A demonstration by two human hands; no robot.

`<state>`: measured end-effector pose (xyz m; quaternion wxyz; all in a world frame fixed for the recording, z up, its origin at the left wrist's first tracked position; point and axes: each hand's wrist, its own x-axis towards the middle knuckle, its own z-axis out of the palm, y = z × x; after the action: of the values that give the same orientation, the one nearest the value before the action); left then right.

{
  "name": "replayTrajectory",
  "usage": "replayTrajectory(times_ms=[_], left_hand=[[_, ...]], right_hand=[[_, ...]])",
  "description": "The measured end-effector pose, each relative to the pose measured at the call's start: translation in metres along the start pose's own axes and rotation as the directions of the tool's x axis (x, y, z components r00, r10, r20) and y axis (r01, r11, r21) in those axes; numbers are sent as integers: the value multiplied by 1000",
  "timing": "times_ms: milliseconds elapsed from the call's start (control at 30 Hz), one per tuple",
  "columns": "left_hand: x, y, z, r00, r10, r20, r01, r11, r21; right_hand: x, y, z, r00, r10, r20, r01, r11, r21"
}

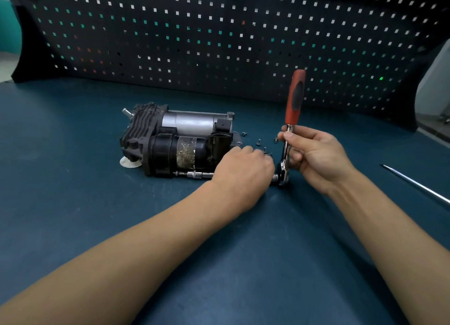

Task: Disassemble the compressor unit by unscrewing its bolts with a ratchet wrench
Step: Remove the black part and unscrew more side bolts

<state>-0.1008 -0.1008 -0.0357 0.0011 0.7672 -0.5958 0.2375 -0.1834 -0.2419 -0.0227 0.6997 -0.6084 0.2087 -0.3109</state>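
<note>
Right hand [314,159] grips the ratchet wrench [294,100], handle standing toward twelve. Left hand [241,171], the nearer one, curls round the extension bar [194,174], whose long axis runs toward nine into the compressor [175,139] on the tabletop [73,190].

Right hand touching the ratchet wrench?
Touching. Head view: thumb and fingers of the right hand close around the ratchet wrench on its metal shank, below the red grip.
</note>
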Motion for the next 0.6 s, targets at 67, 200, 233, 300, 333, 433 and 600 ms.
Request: replayTrajectory(times_ms=[67, 200, 233, 300, 333, 433, 600], left_hand=[[-1, -2, 0, 999, 5, 34, -6, 999, 54], [-2, 2, -2, 992, 53, 117, -63, 995, 82], [-2, 3, -3, 990, 58, 132, -66, 996, 58], [-1, 4, -6, 993, 34, 116, -36, 999, 14], [-1, 4, -5, 995, 21, 96, -21, 1000, 0], [-1, 6, -5, 999, -21, 41, 23, 999, -41], [1, 9, -5, 998, -63, -10, 62, 995, -73]], right_hand=[[0, 1, 3, 999, -30, -12, 30, 999, -27], [1, 1, 4, 998, -66, -24, 64, 996, -68], [1, 1, 3, 997, -70, -24, 68, 995, -69], [1, 2, 3, 997, -74, -23, 73, 995, -61], [1, 2, 3, 997, -75, -24, 74, 996, -58], [0, 1, 4, 997, -73, -36, 72, 997, -40], [0, -1, 3, 997, -65, -35, 65, 998, 0]])
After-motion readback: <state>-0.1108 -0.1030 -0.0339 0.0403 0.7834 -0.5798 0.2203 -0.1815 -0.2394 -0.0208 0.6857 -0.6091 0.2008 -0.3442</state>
